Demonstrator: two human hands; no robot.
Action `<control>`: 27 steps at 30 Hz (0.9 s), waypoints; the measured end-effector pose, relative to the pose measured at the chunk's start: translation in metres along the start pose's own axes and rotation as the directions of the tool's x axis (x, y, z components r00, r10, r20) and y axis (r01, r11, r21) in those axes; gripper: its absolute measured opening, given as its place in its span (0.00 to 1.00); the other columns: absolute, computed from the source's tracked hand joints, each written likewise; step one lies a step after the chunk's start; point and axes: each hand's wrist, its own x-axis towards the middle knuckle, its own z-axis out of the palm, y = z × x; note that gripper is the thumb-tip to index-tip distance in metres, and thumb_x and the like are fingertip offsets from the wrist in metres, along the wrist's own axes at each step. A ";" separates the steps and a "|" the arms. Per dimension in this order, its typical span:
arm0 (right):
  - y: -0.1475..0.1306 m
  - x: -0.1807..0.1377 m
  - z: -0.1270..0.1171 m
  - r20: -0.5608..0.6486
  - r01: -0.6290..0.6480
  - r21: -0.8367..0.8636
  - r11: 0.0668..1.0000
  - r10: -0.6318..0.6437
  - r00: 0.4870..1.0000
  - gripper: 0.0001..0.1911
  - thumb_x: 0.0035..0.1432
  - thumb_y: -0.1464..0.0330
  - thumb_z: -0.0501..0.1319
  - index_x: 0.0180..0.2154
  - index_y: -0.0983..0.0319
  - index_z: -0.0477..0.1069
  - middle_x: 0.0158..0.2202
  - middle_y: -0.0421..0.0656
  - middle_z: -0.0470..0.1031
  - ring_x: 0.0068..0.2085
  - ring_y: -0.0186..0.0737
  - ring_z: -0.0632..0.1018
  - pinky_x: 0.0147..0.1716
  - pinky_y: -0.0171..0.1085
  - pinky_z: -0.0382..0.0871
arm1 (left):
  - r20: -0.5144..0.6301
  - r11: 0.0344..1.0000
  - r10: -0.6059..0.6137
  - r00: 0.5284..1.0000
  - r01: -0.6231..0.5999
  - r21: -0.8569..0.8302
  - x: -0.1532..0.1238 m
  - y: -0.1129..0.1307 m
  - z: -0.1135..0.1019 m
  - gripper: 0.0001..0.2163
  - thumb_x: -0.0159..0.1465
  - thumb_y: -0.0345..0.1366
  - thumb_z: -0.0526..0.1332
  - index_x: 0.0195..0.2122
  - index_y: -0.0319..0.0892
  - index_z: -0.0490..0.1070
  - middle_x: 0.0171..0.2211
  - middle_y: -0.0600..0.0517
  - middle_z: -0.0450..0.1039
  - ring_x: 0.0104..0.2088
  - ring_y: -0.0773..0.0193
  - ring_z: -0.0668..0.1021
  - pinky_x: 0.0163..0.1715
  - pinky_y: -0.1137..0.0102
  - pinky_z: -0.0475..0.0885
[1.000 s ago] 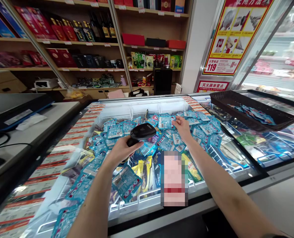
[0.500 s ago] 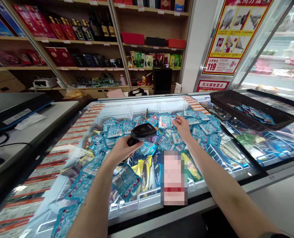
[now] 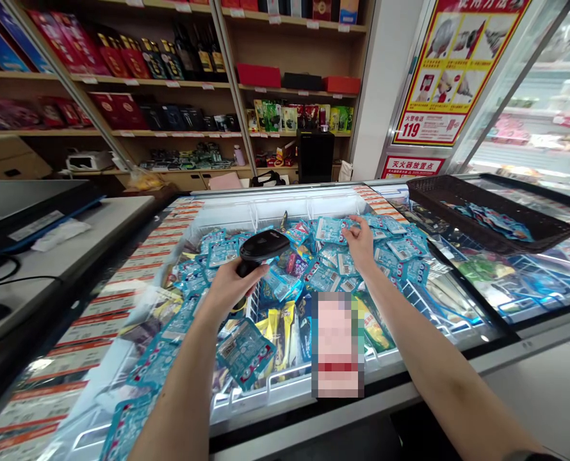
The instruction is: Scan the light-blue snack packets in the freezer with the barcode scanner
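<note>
Left hand [image 3: 230,287] grips the black, smooth-shelled scanner [image 3: 264,247] by its handle. Right hand [image 3: 360,244] pinches the side of a flat, glossy blue packet [image 3: 330,230] toward the far edge of the freezer [image 3: 314,424]. Similar crinkled packets [image 3: 322,278] around it, overlapping; rectangular dark tray [image 3: 544,216] at right.

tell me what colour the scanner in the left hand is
The scanner is black, shown best in the head view.

A gap is running between the black scanner [image 3: 264,246] left of centre and the pinched packet [image 3: 332,230] near centre, loose blue packets [image 3: 324,278] lying below. Lower down, the left forearm [image 3: 182,378] and right forearm [image 3: 424,339] are flanking a pixelated pink patch [image 3: 337,339]. At right, a dark tray [image 3: 551,235] is blocking passage.
</note>
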 end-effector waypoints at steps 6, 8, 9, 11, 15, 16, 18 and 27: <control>0.002 0.007 -0.018 -0.087 0.072 -0.300 0.951 -0.102 0.991 0.21 0.59 0.64 0.56 0.53 0.64 0.66 0.24 0.36 0.64 0.26 0.40 0.68 0.31 0.40 0.65 | -0.160 0.997 -0.029 0.987 0.017 -0.075 -0.002 0.011 -0.002 0.15 0.55 0.48 0.66 0.25 0.41 0.68 0.13 0.55 0.64 0.15 0.68 0.66 0.16 0.73 0.58; 0.004 0.009 -0.022 -0.104 0.074 -0.366 0.928 -0.120 0.987 0.21 0.59 0.64 0.55 0.53 0.64 0.66 0.26 0.38 0.66 0.28 0.42 0.70 0.34 0.41 0.66 | -0.209 0.995 -0.033 0.977 0.012 -0.101 -0.002 0.014 -0.003 0.15 0.55 0.47 0.66 0.23 0.41 0.67 0.14 0.54 0.64 0.15 0.69 0.65 0.16 0.73 0.58; 0.005 0.010 -0.023 -0.111 0.072 -0.389 0.918 -0.125 0.986 0.21 0.59 0.65 0.55 0.53 0.64 0.66 0.27 0.39 0.67 0.29 0.42 0.71 0.35 0.42 0.67 | -0.224 0.994 -0.035 0.974 0.010 -0.110 -0.002 0.016 -0.003 0.15 0.54 0.47 0.66 0.23 0.41 0.67 0.14 0.54 0.65 0.15 0.68 0.66 0.16 0.73 0.58; 0.007 0.011 -0.025 -0.124 0.062 -0.418 0.906 -0.125 0.984 0.21 0.58 0.66 0.55 0.52 0.65 0.67 0.28 0.40 0.69 0.29 0.43 0.72 0.37 0.43 0.67 | -0.243 0.993 -0.036 0.969 0.007 -0.118 -0.003 0.016 -0.004 0.15 0.55 0.47 0.66 0.23 0.41 0.68 0.14 0.54 0.65 0.15 0.68 0.66 0.16 0.73 0.59; 0.009 0.012 -0.027 -0.139 0.036 -0.459 0.888 -0.112 0.984 0.19 0.58 0.67 0.55 0.50 0.65 0.68 0.32 0.45 0.72 0.31 0.44 0.73 0.40 0.45 0.69 | -0.240 0.996 -0.026 0.970 0.004 -0.091 -0.003 0.017 -0.004 0.15 0.55 0.47 0.66 0.21 0.42 0.67 0.14 0.53 0.65 0.15 0.68 0.66 0.15 0.73 0.58; 0.009 0.012 -0.027 -0.142 0.039 -0.476 0.878 -0.121 0.983 0.18 0.58 0.68 0.55 0.49 0.65 0.69 0.34 0.47 0.72 0.33 0.45 0.73 0.42 0.46 0.69 | -0.241 0.996 -0.027 0.970 0.006 -0.090 -0.003 0.016 -0.004 0.15 0.54 0.46 0.66 0.22 0.42 0.67 0.14 0.53 0.65 0.15 0.68 0.66 0.15 0.73 0.59; 0.008 0.011 -0.026 -0.137 0.062 -0.515 0.855 -0.154 0.979 0.16 0.57 0.69 0.56 0.48 0.65 0.70 0.41 0.51 0.73 0.39 0.47 0.74 0.46 0.48 0.68 | -0.260 0.993 -0.034 0.965 0.004 -0.117 -0.002 0.015 -0.005 0.13 0.54 0.45 0.66 0.24 0.41 0.68 0.14 0.54 0.65 0.15 0.68 0.66 0.16 0.73 0.59; -0.007 0.002 -0.022 -0.018 0.165 -0.711 0.684 -0.252 0.968 0.13 0.60 0.68 0.58 0.46 0.62 0.73 0.56 0.54 0.67 0.58 0.54 0.65 0.56 0.53 0.59 | -0.430 0.916 -0.080 0.899 -0.104 -0.387 0.004 -0.006 -0.026 0.11 0.52 0.42 0.68 0.29 0.41 0.70 0.20 0.55 0.67 0.16 0.70 0.67 0.15 0.73 0.62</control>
